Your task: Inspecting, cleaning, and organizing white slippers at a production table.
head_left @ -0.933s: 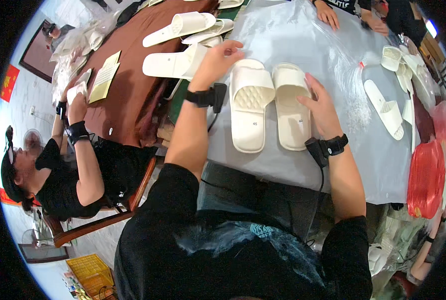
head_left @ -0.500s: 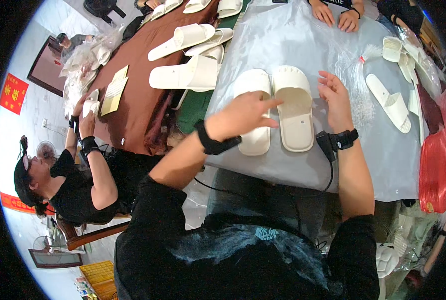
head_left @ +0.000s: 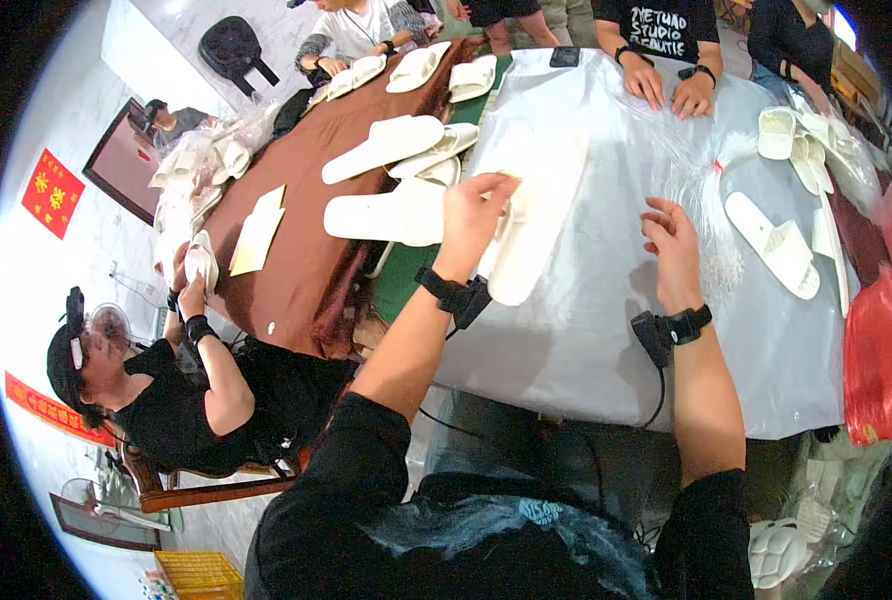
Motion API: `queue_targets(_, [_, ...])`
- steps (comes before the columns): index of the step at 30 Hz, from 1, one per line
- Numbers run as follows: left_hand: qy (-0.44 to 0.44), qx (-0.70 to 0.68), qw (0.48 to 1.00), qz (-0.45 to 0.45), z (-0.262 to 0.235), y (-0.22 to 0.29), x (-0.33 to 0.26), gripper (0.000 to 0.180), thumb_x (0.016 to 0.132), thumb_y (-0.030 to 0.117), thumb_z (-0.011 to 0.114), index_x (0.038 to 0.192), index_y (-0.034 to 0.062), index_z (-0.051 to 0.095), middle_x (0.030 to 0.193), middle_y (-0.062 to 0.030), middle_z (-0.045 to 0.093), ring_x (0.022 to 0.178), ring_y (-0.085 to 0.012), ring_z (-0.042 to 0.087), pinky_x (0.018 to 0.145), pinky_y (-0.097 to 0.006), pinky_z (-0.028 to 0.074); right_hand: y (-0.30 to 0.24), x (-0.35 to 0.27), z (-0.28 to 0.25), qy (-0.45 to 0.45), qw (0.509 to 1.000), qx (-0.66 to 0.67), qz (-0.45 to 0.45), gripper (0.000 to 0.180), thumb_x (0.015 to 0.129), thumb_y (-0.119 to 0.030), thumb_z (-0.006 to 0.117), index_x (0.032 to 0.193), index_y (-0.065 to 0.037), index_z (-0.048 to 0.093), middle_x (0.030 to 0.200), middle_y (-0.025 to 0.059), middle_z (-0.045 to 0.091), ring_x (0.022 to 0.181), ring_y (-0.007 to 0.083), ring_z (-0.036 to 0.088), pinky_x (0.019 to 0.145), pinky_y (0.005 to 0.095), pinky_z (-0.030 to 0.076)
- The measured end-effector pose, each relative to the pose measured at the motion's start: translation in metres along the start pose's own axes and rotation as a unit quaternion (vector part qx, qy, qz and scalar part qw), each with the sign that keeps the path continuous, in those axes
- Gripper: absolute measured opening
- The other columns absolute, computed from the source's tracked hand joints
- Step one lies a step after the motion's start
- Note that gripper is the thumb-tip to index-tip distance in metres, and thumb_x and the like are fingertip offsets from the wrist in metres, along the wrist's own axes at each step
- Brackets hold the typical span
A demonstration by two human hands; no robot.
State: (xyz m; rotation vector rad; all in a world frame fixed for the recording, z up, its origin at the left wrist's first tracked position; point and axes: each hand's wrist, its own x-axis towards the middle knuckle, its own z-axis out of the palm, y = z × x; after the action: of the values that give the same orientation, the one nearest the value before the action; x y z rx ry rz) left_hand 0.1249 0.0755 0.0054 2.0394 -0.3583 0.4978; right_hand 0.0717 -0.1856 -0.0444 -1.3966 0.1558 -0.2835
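A pair of white slide slippers stands tilted over the grey-covered table, pressed close together and washed out by glare. My left hand is closed at their left side, fingers bent and pinching near the straps; the exact grip is partly lost in the brightness. To their right, my right hand holds nothing, its fingers loosely curled and apart above the table. A single white slipper lies farther right, beyond a bundle of clear plastic strands.
Several white slippers lie on the brown-covered table at left, beside yellow paper. A seated co-worker handles a slipper there. Across the grey table rest another person's hands. Red plastic hangs at the right edge.
The slippers lay flat side by side; now they are tilted and brought together. My left hand has closed at their left side. My right hand stays empty. The view has shifted.
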Motion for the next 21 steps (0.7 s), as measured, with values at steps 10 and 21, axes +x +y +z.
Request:
queue_targets(10, [0.091,-0.281,0.95,-0.101,-0.005,-0.022,0.005,0.017,0.091,0.01,0.06,0.094,-0.0046,0.068,0.079,-0.0081,0.069,0.068,-0.0135,0.064,0.062,-0.028,0.053,0.004,-0.005,0.001,-0.026,0.999,-0.034,0.025,0.03,0.086,-0.013,0.059,0.115,-0.01,0.06,0.094,-0.0009,0.059,0.082,0.0079,0.053,0.07,0.024,0.041])
queue_targets(21, [0.122,-0.398,0.89,-0.188,0.001,-0.019,-0.01,0.015,0.09,0.008,0.061,0.093,-0.0047,0.068,0.079,-0.0077,0.069,0.067,-0.0121,0.063,0.061,-0.027,0.052,0.006,-0.005,0.011,-0.065,0.996,-0.044,0.049,0.027,0.088,-0.013,0.059,0.114,-0.009,0.061,0.092,-0.0003,0.06,0.081,0.0092,0.054,0.07,0.0239,0.042])
